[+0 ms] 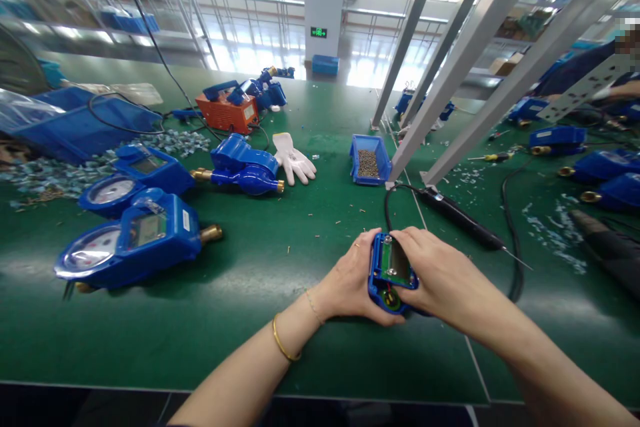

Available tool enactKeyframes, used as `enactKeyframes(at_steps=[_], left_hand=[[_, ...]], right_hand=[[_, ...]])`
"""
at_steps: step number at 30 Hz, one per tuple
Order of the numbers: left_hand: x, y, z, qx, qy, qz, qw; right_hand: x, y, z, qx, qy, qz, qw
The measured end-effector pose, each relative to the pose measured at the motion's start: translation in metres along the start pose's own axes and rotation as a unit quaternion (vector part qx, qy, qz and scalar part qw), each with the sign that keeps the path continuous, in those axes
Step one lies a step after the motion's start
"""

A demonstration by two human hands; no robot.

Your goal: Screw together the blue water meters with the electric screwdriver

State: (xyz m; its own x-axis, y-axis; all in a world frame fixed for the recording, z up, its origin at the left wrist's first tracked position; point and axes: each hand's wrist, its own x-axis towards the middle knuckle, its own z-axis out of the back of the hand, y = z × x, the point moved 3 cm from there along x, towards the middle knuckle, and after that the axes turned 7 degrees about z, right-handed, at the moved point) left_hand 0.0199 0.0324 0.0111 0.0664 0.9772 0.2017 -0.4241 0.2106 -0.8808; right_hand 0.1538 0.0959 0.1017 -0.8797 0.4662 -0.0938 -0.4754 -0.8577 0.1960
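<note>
My left hand [350, 280] is wrapped around the left side of a blue meter housing [373, 283] near the front of the bench. A green circuit board [387, 257] with a dark panel sits at the housing's open top, above a red wire and a small round green part [389, 298]. My right hand [440, 270] grips the board's right side, with its thumb at the lower edge; whether it also grips the housing, I cannot tell. Beyond the hands stands a blue bin of small screws [356, 170]. To the right lies a black electric screwdriver [463, 217].
Blue water meters [170, 227] with brass fittings lie at left, near a white glove [293, 160] and an orange box [227, 112]. Loose screws dot the green bench [260, 333]. Grey metal posts [453, 67] rise at right. Another person's arm [623, 90] shows at far right.
</note>
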Motion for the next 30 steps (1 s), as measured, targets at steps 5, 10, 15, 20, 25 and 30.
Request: enactKeyframes(at_steps=[5,10,15,20,25,30], left_hand=[[0.0,0.001,-0.002,-0.002,-0.028,-0.014,1.0],[0.0,0.004,-0.003,-0.01,-0.031,-0.03,0.999],[0.001,0.003,-0.002,-0.002,-0.03,-0.033,0.999],[0.011,0.001,0.005,-0.051,-0.037,-0.011,0.998],[0.019,0.007,0.01,-0.128,-0.034,0.048,0.99],[0.022,0.012,0.008,-0.179,-0.023,0.065,0.981]], right_hand=[[0.002,-0.003,0.009,-0.011,0.042,0.02,0.999],[0.001,-0.002,0.011,-0.031,0.052,0.015,0.998],[0.008,0.002,0.015,-0.053,0.071,0.023,0.996],[0.023,-0.014,0.026,-0.028,0.082,0.032,0.996],[0.016,-0.061,0.021,0.255,0.067,0.006,0.965],[-0.013,-0.093,0.002,0.381,-0.019,-0.095,0.919]])
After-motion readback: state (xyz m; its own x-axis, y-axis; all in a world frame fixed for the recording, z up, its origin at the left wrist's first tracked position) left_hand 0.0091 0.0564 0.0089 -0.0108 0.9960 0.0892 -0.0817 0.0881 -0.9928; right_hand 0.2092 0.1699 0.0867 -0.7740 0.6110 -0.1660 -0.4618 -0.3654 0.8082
